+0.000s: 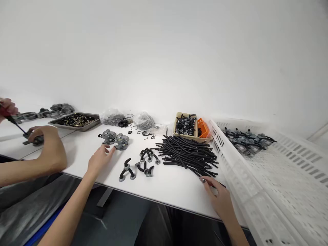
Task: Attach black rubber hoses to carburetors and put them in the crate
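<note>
Two grey metal housings, one left of the other, stand side by side on the white table. My left hand is just in front of them, fingers apart, fingertips at their lower edges. At the front right, my right hand is closed on a thin black tube, partly hidden by the fingers. A pile of black tubes lies just beyond it. Between my hands are several short black bent hoses with grey round caps.
A white perforated crate holding grey and black parts fills the right. At the back are a cream tray, an orange basket, plastic bags and a metal tray of bolts. Another person's hands work at left with a red screwdriver.
</note>
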Available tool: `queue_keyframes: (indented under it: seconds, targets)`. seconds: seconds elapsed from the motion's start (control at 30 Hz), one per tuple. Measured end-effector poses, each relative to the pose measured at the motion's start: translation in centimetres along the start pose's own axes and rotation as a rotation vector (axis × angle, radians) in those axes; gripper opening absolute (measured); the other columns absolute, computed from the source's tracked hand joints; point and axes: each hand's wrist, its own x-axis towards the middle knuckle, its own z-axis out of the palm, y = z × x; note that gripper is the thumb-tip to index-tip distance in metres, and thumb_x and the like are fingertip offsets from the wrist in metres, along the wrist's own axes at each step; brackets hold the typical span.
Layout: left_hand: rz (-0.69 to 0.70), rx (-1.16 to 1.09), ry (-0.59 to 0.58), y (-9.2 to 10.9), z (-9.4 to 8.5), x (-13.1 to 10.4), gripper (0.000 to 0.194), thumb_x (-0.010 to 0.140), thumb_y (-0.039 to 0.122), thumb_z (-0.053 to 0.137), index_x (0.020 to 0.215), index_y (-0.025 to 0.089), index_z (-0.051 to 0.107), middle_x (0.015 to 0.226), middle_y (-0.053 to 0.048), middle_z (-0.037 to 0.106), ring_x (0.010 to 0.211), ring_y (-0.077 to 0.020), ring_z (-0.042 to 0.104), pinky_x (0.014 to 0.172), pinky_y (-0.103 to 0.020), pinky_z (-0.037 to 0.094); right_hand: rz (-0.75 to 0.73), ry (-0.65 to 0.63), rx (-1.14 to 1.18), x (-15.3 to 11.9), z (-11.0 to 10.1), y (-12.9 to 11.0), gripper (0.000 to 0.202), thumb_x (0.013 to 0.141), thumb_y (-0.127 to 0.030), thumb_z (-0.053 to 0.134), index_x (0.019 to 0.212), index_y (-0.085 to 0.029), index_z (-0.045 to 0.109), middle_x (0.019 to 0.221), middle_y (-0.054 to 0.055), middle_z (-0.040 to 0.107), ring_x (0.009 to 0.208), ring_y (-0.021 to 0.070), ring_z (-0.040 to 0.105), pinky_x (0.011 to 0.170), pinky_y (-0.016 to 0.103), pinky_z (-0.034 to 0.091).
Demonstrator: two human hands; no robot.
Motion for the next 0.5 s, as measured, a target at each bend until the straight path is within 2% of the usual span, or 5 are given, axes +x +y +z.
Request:
queue_keyframes:
  seconds: [0.07,0.13,0.27,0.37,0.5]
  targets:
    - [0.001,0.108,-0.094,-0.3,1.4,1.1,0.044,0.084,0.056,0.058,0.095,0.014,0.063,0.098,-0.015,0.069,0.082,-0.0305,0.064,0.075,-0.043,0.049,0.007,-0.005,0.021,0.0,0.1,0.2,0.033,0.087,-0.046,0.054,0.093,-0.020,0.074,0.096,0.010,0.077,0.086,0.0258,0.072,0.063,0.030,0.059]
    - [0.027,0.184,-0.155,-0.2,2.6,1.5,0.040,0.090,0.052,0.055,0.102,0.014,0.063,0.107,-0.012,0.068,0.090,-0.0258,0.065,0.082,-0.044,0.050,0.000,0.005,0.025,0.1,0.3,0.4,0.033,0.088,-0.045,0.054,0.095,-0.019,0.074,0.096,0.010,0.077,0.085,0.0248,0.071,0.070,0.031,0.059]
    - [0.097,0.259,-0.169,0.4,3.4,1.4,0.032,0.095,0.044,0.054,0.105,0.015,0.063,0.106,-0.007,0.066,0.092,-0.0198,0.064,0.085,-0.041,0.051,0.000,0.012,0.020,0.1,0.4,0.6,0.031,0.090,-0.044,0.053,0.096,-0.020,0.073,0.094,0.008,0.077,0.085,0.0237,0.071,0.075,0.031,0.057]
    - [0.157,0.277,-0.081,1.9,1.8,0.9,0.030,0.098,0.039,0.045,0.090,0.014,0.061,0.090,-0.006,0.065,0.079,-0.0188,0.062,0.071,-0.033,0.048,0.007,0.001,0.035,0.1,0.4,0.6,0.030,0.090,-0.043,0.053,0.096,-0.021,0.073,0.094,0.007,0.076,0.085,0.0235,0.070,0.071,0.030,0.057]
    - [0.278,0.243,0.104,4.3,-3.7,0.0,0.038,0.098,0.040,0.030,0.070,0.020,0.047,0.066,0.001,0.049,0.062,-0.0169,0.050,0.057,-0.024,0.029,0.018,-0.010,0.065,0.1,0.3,0.2,0.029,0.090,-0.041,0.054,0.095,-0.020,0.073,0.094,0.008,0.076,0.086,0.0235,0.070,0.068,0.029,0.056]
